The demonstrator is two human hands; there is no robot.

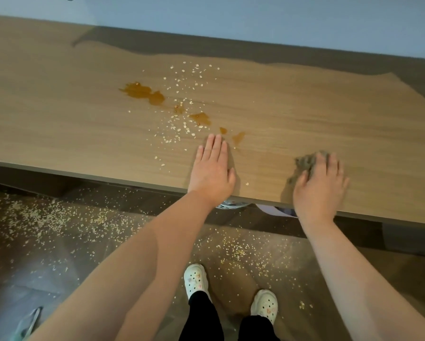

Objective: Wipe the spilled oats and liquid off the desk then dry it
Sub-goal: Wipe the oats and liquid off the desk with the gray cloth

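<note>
We see a smooth wood-grain counter (305, 107) with amber liquid (142, 92) pooled in glossy blotches just beyond our left hand (212, 168), which lies flat, fingers straight. Pale oats (179, 130) (thin flakes) scatter beyond it, leftward. Our right hand (318, 185) presses a crumpled grey cloth (305, 163), fingers spread over it.

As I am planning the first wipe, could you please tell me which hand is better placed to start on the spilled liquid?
The right hand: it presses on the grey cloth, to the right of the brown liquid. The left hand lies nearer but bare, flat on the desk.
</note>
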